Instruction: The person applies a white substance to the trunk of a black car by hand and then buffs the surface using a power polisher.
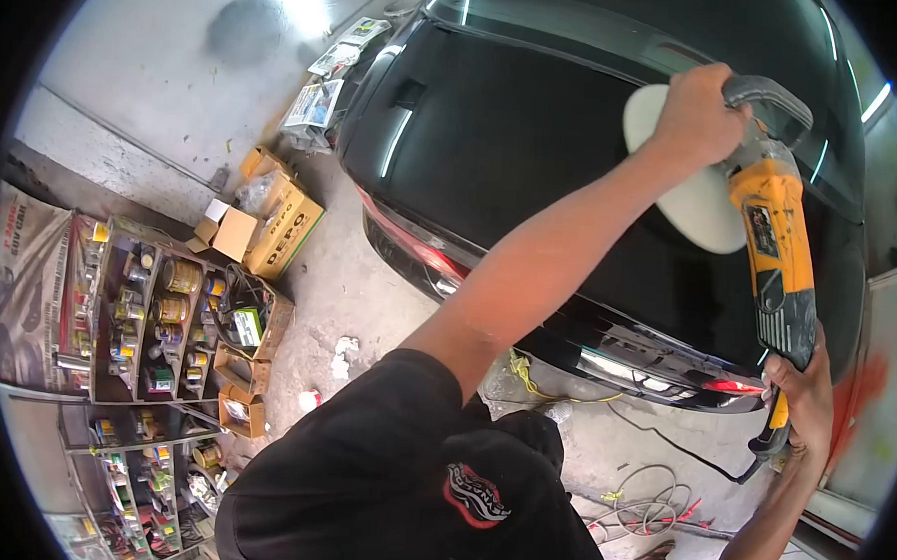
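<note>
A yellow and black polisher (777, 229) is held over the rear of a glossy black car (495, 122). My left hand (704, 116) is closed round its curved black front handle (772, 92), near the polisher's head. At the other end, my right hand (806, 394) grips the rear handle, with the thumb on the near side. A wide white polishing pad (707, 211) overlaps the dark trunk lid, partly hidden behind my left hand and wrist. From the handle's end a black cord (686, 456) drops below the bumper toward the floor.
Shelves (152, 317) of cans and bottles stand at the left. Beside them are an open DEPO carton (288, 235) and smaller boxes. Coiled hose or cable (649, 509) lies on the concrete floor at lower right; a yellow cord (534, 384) runs below the bumper.
</note>
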Action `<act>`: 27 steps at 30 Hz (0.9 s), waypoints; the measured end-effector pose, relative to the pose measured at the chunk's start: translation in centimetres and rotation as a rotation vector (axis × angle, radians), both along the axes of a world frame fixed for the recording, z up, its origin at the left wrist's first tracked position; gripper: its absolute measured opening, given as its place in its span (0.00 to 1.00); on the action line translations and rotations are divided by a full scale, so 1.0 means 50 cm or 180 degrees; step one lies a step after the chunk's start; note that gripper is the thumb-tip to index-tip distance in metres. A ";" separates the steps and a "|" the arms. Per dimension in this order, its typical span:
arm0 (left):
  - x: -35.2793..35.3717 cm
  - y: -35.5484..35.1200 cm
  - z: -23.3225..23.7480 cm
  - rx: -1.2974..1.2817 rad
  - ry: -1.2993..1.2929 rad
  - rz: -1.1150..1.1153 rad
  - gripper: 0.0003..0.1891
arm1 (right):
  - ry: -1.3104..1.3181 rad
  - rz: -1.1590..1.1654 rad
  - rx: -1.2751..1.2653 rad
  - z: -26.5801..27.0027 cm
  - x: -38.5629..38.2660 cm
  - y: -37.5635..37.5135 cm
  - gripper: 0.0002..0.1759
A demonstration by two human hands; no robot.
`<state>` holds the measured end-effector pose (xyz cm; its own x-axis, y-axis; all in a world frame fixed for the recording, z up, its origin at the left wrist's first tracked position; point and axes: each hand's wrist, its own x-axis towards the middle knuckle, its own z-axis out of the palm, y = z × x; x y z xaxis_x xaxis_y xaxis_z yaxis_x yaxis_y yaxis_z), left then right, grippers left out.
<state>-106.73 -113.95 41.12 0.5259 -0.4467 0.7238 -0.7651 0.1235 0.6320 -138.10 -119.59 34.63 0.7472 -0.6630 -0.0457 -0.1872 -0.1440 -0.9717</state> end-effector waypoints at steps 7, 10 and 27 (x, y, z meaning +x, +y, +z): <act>-0.050 0.430 0.166 -0.0152 -0.0020 0.0198 0.13 | 0.0106 0.0227 -0.0003 0.187 -0.039 0.375 0.43; 0.092 0.504 0.083 -0.0128 0.0167 0.0418 0.15 | 0.0106 0.0609 -0.0023 0.110 0.144 0.392 0.43; 0.303 0.697 0.034 -0.0346 0.0837 0.0698 0.14 | 0.0180 0.1209 -0.0173 0.132 0.381 0.466 0.50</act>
<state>-91.60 -79.08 42.81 0.7752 -0.2304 0.5882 -0.5939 0.0518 0.8029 -119.07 -96.29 41.23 0.9373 -0.3421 -0.0662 -0.1637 -0.2644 -0.9504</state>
